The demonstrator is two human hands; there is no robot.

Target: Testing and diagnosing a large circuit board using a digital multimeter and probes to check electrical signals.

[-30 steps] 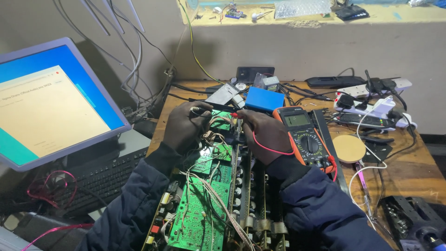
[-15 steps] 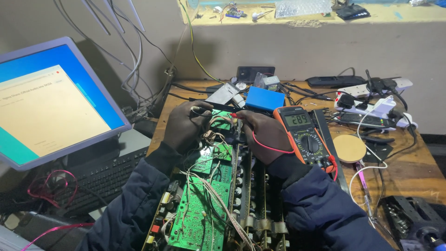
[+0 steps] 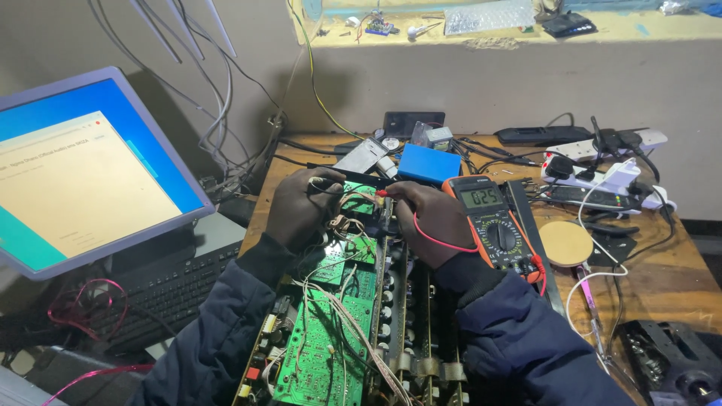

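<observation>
An opened chassis with green circuit boards [image 3: 323, 331] and loose wires lies on the wooden bench in front of me. My left hand [image 3: 301, 209] grips a black probe [image 3: 353, 177] whose tip rests over the small board at the far end. My right hand [image 3: 429, 222] pinches a red probe [image 3: 382, 193] against the same board, its red lead [image 3: 444, 244] looping to the orange-cased multimeter [image 3: 492, 222] just right of that hand. The meter's display is lit with digits.
A tilted monitor [image 3: 83, 173] and a black keyboard [image 3: 165, 289] stand at left. A blue box [image 3: 429, 163], a power strip with plugs [image 3: 602, 177], a round tan disc [image 3: 565, 243] and a black tool [image 3: 669, 361] crowd the bench's right side.
</observation>
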